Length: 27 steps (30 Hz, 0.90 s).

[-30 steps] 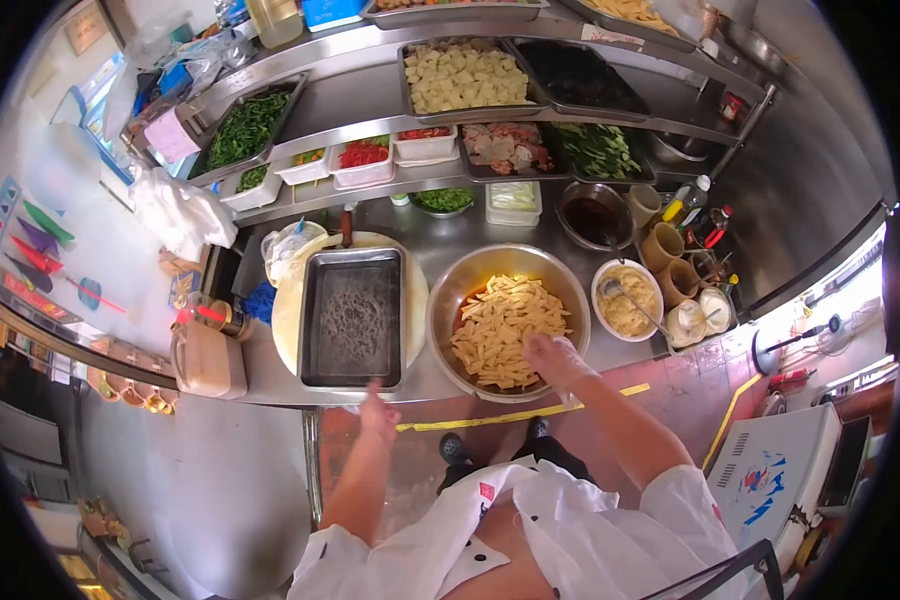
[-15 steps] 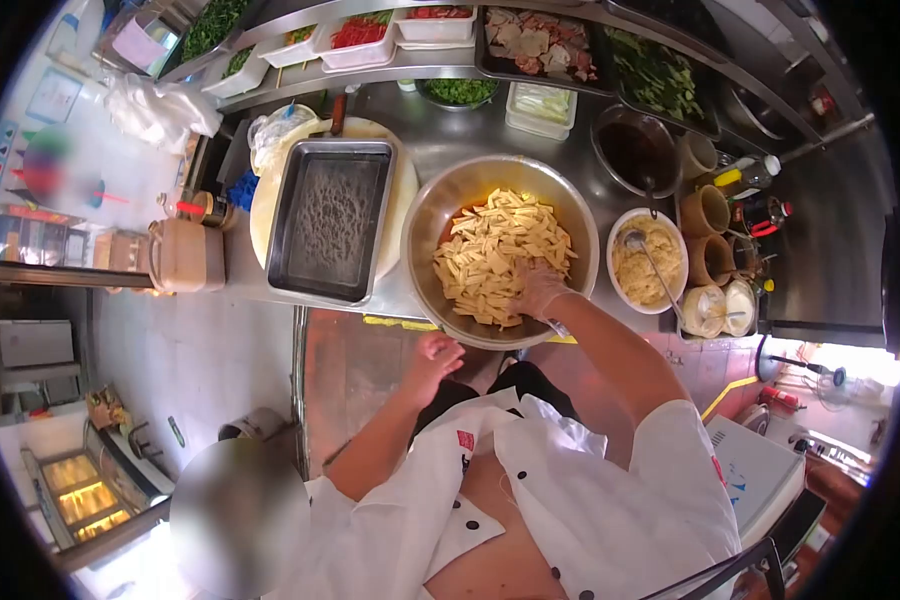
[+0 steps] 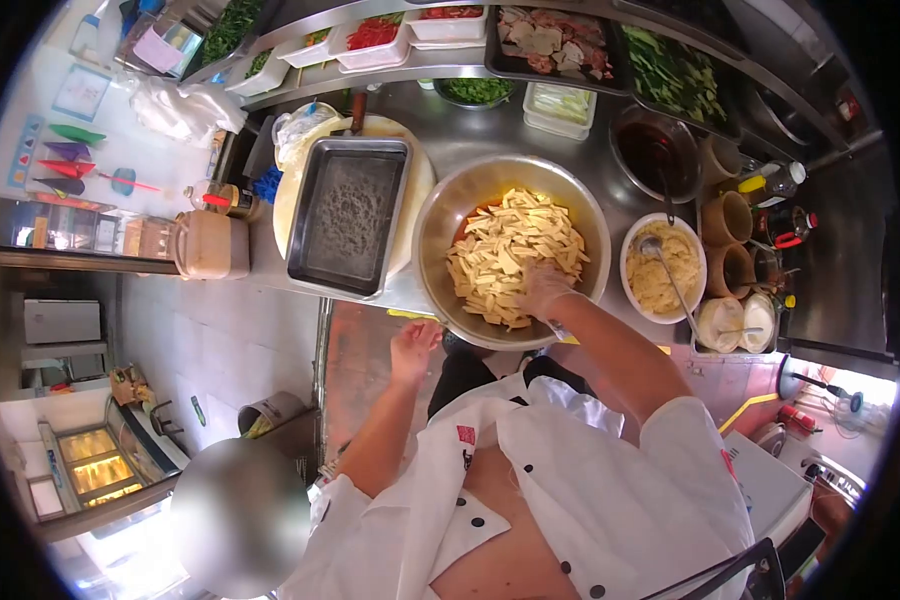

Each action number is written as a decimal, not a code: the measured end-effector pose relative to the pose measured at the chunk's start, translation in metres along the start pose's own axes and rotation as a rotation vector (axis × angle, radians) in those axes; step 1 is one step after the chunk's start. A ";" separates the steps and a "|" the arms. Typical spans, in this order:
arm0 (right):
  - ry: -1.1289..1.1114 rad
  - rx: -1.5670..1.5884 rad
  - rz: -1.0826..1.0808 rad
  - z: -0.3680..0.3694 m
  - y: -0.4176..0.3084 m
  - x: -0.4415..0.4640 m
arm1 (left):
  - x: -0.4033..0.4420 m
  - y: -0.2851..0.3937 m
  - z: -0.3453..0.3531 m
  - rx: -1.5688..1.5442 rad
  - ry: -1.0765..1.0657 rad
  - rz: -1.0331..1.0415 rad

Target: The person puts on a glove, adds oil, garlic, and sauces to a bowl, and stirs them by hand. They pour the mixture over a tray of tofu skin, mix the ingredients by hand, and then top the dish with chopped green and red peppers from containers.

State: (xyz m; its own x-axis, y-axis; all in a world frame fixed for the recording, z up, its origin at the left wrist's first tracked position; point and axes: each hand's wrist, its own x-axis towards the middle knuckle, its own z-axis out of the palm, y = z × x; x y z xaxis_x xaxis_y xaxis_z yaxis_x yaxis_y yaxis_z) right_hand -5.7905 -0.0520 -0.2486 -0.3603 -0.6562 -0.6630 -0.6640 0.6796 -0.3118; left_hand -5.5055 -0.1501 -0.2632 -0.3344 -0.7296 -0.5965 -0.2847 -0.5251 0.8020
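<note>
A large metal bowl [image 3: 432, 215] holds a heap of pale yellow cut strips [image 3: 505, 240], with reddish-orange oil showing along its inner wall. My right hand [image 3: 548, 292], in a clear plastic glove, reaches into the near right side of the heap. Its fingers curl down among the strips, and their tips are hidden. Bare and holding nothing, my left hand [image 3: 416, 348] hovers by the bowl's near left side with fingers loosely bent and apart. Left of the bowl, a wet dark rectangular tray [image 3: 345, 220] rests on a round cutting board [image 3: 422, 180].
Right of the bowl stand a white tub [image 3: 630, 262] of pale paste with a ladle [image 3: 670, 275], a pot of dark liquid [image 3: 655, 150] and several bottles. A knife handle [image 3: 358, 112] lies behind the tray. Food trays line the shelf [image 3: 420, 72] above.
My left hand has shifted left, away from the bowl. My right hand stays in the strips at nearly the same spot. The whole view has moved slightly.
</note>
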 end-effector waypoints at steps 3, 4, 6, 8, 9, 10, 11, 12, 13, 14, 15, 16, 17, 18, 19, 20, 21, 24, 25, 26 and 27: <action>0.037 0.057 -0.017 -0.011 -0.009 -0.008 | 0.027 0.030 -0.028 0.004 -0.038 0.202; 0.022 0.064 -0.037 -0.011 -0.010 -0.007 | 0.040 0.045 -0.041 0.091 -0.018 0.334; 0.024 0.091 -0.054 -0.007 -0.009 0.002 | 0.063 0.095 -0.066 0.221 0.054 0.460; 0.085 0.133 -0.012 -0.001 -0.013 0.007 | 0.085 0.162 -0.090 0.314 0.125 0.650; 0.133 0.157 0.026 -0.001 -0.020 0.006 | 0.102 0.191 -0.105 0.328 0.174 0.688; 0.172 0.172 0.042 0.000 -0.023 0.006 | 0.122 0.221 -0.119 0.342 0.217 0.724; 0.219 0.189 0.049 0.004 -0.024 0.007 | 0.135 0.255 -0.128 0.422 0.319 0.812; 0.266 0.206 0.053 0.007 -0.025 0.007 | 0.151 0.286 -0.139 0.502 0.423 0.896; 0.320 0.224 0.051 0.012 -0.025 0.009 | 0.178 0.307 -0.153 0.463 0.442 0.960; 0.377 0.234 0.048 0.019 -0.024 0.013 | 0.205 0.326 -0.165 0.422 0.463 1.022; 0.445 0.238 0.041 0.028 -0.019 0.017 | 0.235 0.340 -0.176 0.399 0.491 1.044; 0.509 0.237 0.036 0.041 -0.012 0.022 | 0.265 0.351 -0.184 0.379 0.514 1.063; 0.555 0.219 0.040 0.055 -0.001 0.027 | 0.288 0.360 -0.191 0.490 0.533 1.016; 0.554 0.212 0.058 0.076 0.022 0.036 | 0.354 0.336 -0.217 0.592 0.515 0.958; 0.477 -0.049 0.080 0.104 0.051 0.050 | 0.418 0.312 -0.243 0.697 0.494 0.903; 0.390 -0.307 0.093 0.120 0.062 0.054 | 0.479 0.290 -0.267 0.803 0.470 0.851; 0.392 -0.312 0.095 0.110 0.050 0.043 | 0.476 0.293 -0.270 0.797 0.470 0.850; 0.432 -0.378 -0.074 0.080 0.001 0.013 | 0.446 0.317 -0.269 0.785 0.425 0.805; 0.449 -0.117 0.141 0.080 -0.008 0.007 | 0.443 0.313 -0.273 0.702 0.420 0.798; 0.476 0.143 0.354 0.077 -0.013 0.008 | 0.443 0.316 -0.272 0.610 0.420 0.803; 0.480 0.142 0.358 0.076 -0.013 0.009 | 0.441 0.318 -0.271 0.657 0.426 0.780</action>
State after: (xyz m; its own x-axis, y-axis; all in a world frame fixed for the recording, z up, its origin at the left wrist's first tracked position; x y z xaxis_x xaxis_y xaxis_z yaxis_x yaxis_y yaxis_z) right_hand -5.7355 -0.0414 -0.3018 -0.8218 -0.4307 -0.3730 -0.3648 0.9006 -0.2361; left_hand -5.4998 -0.7572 -0.2629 -0.3292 -0.9168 0.2262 -0.5946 0.3873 0.7046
